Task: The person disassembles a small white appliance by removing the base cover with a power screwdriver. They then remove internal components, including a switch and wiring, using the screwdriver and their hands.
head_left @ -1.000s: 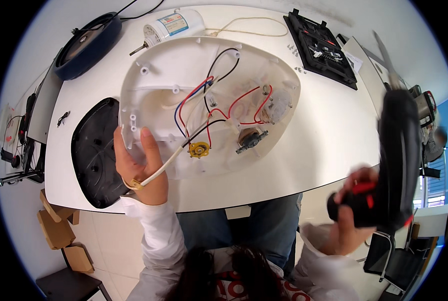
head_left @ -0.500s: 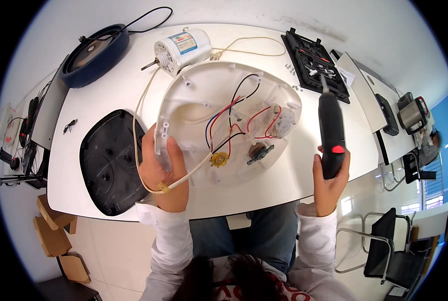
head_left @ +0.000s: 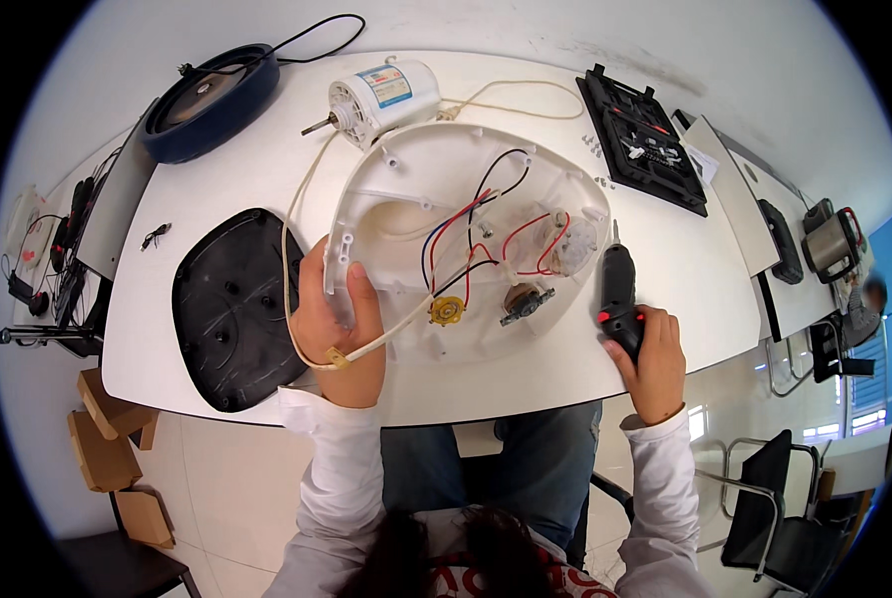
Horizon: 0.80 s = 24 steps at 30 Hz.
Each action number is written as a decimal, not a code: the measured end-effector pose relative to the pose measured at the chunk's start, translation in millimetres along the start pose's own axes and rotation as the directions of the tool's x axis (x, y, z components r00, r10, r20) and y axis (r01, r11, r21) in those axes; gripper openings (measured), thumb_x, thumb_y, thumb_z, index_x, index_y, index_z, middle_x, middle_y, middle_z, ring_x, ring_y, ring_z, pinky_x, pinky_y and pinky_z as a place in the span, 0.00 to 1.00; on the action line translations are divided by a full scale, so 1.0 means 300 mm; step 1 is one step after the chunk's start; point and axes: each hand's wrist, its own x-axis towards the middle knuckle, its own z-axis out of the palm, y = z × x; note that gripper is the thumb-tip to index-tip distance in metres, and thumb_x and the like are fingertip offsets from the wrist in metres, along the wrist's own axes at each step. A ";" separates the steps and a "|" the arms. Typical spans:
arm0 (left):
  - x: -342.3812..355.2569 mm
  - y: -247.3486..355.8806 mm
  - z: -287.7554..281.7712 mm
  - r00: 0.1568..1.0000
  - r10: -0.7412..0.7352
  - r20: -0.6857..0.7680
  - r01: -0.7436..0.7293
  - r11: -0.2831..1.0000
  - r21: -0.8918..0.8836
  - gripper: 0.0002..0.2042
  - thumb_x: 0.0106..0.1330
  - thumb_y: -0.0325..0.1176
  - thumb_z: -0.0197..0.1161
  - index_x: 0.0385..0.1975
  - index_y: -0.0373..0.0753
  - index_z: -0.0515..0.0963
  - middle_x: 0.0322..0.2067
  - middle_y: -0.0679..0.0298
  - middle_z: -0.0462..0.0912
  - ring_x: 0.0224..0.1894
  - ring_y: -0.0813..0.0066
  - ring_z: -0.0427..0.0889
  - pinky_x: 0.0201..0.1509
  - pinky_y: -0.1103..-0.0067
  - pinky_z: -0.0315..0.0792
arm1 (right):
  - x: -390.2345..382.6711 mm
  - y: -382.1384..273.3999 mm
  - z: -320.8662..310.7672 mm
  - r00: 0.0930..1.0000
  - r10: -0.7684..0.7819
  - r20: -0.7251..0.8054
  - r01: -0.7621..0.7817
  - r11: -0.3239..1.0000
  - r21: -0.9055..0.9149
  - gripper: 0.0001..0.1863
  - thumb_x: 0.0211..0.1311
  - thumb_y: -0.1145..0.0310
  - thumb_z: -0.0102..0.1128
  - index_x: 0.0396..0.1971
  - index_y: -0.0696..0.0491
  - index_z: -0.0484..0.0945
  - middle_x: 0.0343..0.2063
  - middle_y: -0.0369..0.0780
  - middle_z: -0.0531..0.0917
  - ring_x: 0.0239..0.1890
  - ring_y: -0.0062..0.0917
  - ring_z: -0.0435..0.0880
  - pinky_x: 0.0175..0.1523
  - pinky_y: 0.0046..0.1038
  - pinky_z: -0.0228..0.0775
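Observation:
My left hand [head_left: 351, 344] grips the near left rim of a white plastic housing [head_left: 431, 169], its thumb inside the wall. The housing's hollow side faces up. Inside it run red, black and blue wires, joined to a yellow round part [head_left: 447, 310], a dark switch-like part [head_left: 524, 302] and a clear-cased timer-like part [head_left: 568, 246]. A cream cable [head_left: 288, 289] loops over my left wrist. My right hand [head_left: 655, 367] is closed round the handle end of a black electric screwdriver [head_left: 619, 284], beside the housing's right edge. The screwdriver's bit points away from me.
A black plastic cover [head_left: 236, 329] lies left. Behind the housing are a white motor [head_left: 391, 100] and a dark blue round base [head_left: 206, 115]. An open black tool case [head_left: 655, 149] sits far right, with several loose screws [head_left: 592, 148] beside it.
My right hand has lowered the screwdriver toward the table, bringing it closer to the housing. My left hand keeps its grip on the housing. The whole view has shifted slightly.

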 end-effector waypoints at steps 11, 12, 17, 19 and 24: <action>-0.005 0.000 0.006 1.000 0.008 -0.017 -0.007 1.000 0.019 0.12 0.68 0.32 0.55 0.45 0.32 0.71 0.33 0.55 0.80 0.33 0.71 0.76 0.41 0.79 0.70 | 0.182 -0.283 -0.082 0.909 -0.080 -0.409 0.178 0.962 0.206 0.20 0.46 0.71 0.70 0.42 0.55 0.77 0.39 0.43 0.77 0.41 0.37 0.76 0.43 0.31 0.69; -0.003 0.000 0.008 1.000 0.024 -0.020 -0.024 0.999 0.024 0.12 0.68 0.33 0.55 0.45 0.32 0.71 0.32 0.56 0.80 0.32 0.71 0.76 0.41 0.79 0.70 | 0.212 -0.310 -0.071 0.896 -0.076 -0.437 0.184 0.960 0.210 0.19 0.45 0.72 0.70 0.40 0.55 0.77 0.37 0.42 0.77 0.40 0.35 0.76 0.42 0.30 0.70; -0.005 0.009 0.009 1.000 0.004 -0.002 -0.004 1.000 0.009 0.11 0.68 0.33 0.55 0.45 0.33 0.71 0.32 0.56 0.80 0.32 0.72 0.76 0.41 0.79 0.70 | 0.290 -0.377 -0.023 0.876 -0.029 -0.482 0.155 0.962 0.223 0.14 0.41 0.73 0.71 0.32 0.54 0.78 0.31 0.37 0.76 0.33 0.29 0.78 0.35 0.27 0.70; -0.005 0.012 0.011 1.000 0.002 0.000 -0.002 1.000 0.006 0.11 0.68 0.33 0.55 0.45 0.33 0.71 0.32 0.56 0.80 0.32 0.72 0.76 0.41 0.79 0.70 | 0.295 -0.397 -0.026 0.873 0.008 -0.488 0.108 0.972 0.208 0.13 0.42 0.73 0.70 0.29 0.53 0.76 0.29 0.36 0.75 0.29 0.28 0.77 0.32 0.26 0.70; -0.003 0.001 0.006 0.999 0.046 0.000 -0.046 0.997 0.054 0.13 0.67 0.30 0.55 0.48 0.31 0.72 0.34 0.51 0.82 0.32 0.65 0.83 0.37 0.76 0.74 | 0.295 -0.422 -0.009 0.881 0.081 -0.467 0.015 0.980 0.199 0.12 0.44 0.74 0.67 0.28 0.52 0.73 0.26 0.36 0.74 0.26 0.28 0.77 0.29 0.26 0.68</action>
